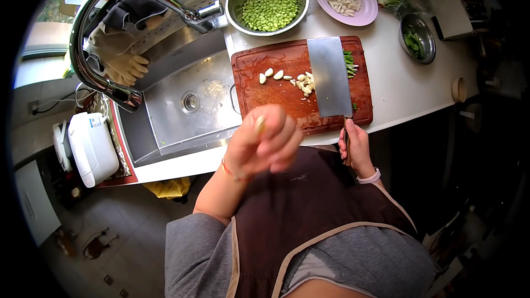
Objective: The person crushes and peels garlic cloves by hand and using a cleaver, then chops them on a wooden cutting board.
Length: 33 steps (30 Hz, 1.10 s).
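My right hand (358,146) is wrapped round the handle of a broad cleaver (330,77), whose blade lies flat over the right part of the red-brown cutting board (265,99). Raised in front of the board's near left edge, my left hand (265,138) is closed and blurred, with a small pale yellowish piece showing at its thumb and finger. Whole garlic cloves (278,74) lie on the board's upper middle, and smaller garlic pieces (304,84) sit against the blade's left side. Cut green onions (349,64) show to the right of the blade.
Left of the board is a steel sink (190,102) under a curved faucet (77,38). Behind the board stand a bowl of green beans (269,8) and a pink plate (361,17) with white pieces. A small metal bowl (425,38) with greens is at the right.
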Each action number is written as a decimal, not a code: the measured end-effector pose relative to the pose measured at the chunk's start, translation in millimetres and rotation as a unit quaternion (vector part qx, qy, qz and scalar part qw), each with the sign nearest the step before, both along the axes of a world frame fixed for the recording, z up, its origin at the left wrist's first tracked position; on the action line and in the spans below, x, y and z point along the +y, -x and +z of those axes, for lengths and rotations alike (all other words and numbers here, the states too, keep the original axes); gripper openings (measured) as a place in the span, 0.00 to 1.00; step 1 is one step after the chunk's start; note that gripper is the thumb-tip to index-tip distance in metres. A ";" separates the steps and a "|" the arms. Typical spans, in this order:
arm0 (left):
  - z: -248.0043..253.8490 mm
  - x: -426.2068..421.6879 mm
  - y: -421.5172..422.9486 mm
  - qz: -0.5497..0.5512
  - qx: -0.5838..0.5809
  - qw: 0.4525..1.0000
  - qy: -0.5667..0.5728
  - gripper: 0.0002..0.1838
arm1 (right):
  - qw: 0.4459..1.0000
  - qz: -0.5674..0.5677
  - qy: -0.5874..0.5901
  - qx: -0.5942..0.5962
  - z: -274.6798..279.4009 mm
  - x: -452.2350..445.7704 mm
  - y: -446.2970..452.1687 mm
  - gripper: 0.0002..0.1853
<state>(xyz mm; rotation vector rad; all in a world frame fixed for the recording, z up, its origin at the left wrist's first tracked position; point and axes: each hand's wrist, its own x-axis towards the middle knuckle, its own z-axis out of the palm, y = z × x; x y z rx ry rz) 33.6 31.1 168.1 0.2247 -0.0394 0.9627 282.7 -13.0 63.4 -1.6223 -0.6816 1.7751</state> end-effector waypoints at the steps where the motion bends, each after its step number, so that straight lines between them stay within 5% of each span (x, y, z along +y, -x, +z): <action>1: -11.1 4.9 1.4 0.041 0.109 0.993 0.022 0.14 | 1.000 0.000 0.000 0.000 -0.1 -0.4 0.4 0.25; 3: -65.0 17.6 -4.1 0.088 0.481 0.872 -0.005 0.12 | 1.000 -0.015 -0.016 -0.016 -0.6 -1.6 1.2 0.24; 5: -135.4 19.4 -10.8 0.143 0.649 0.746 -0.038 0.11 | 0.999 -0.014 -0.021 -0.027 -4.2 -5.3 -1.2 0.24; 9: -165.2 21.0 -21.9 0.149 0.800 0.576 -0.074 0.12 | 0.998 -0.006 -0.032 -0.053 -3.2 -5.2 -4.2 0.25; 13: -158.8 24.9 -11.7 0.278 0.846 0.413 -0.189 0.07 | 0.998 -0.014 -0.031 -0.052 -4.2 -7.5 -3.8 0.23; 14: -168.2 29.7 -0.4 0.320 0.860 0.323 -0.232 0.08 | 0.997 -0.014 -0.035 -0.060 -5.0 -8.4 -3.1 0.23; 19: -190.9 29.8 29.2 0.304 0.874 0.291 -0.245 0.12 | 0.997 0.016 -0.042 -0.060 -15.1 -17.8 0.1 0.23; 23: -186.1 -5.9 24.3 0.256 0.864 0.347 -0.261 0.14 | 0.997 0.060 -0.035 -0.046 -24.6 -30.0 4.9 0.24; 25: -173.9 -19.6 23.8 0.222 0.852 0.447 -0.158 0.12 | 0.993 0.102 0.009 -0.066 -24.0 -34.3 10.8 0.25; 27: -172.3 -32.0 34.2 0.267 0.832 0.483 -0.064 0.09 | 0.990 0.124 0.040 -0.060 -23.5 -38.6 18.2 0.27; 33: -180.1 -57.8 99.5 0.385 0.805 0.452 0.022 0.08 | 0.985 0.112 -0.133 0.013 -48.3 -59.0 58.6 0.22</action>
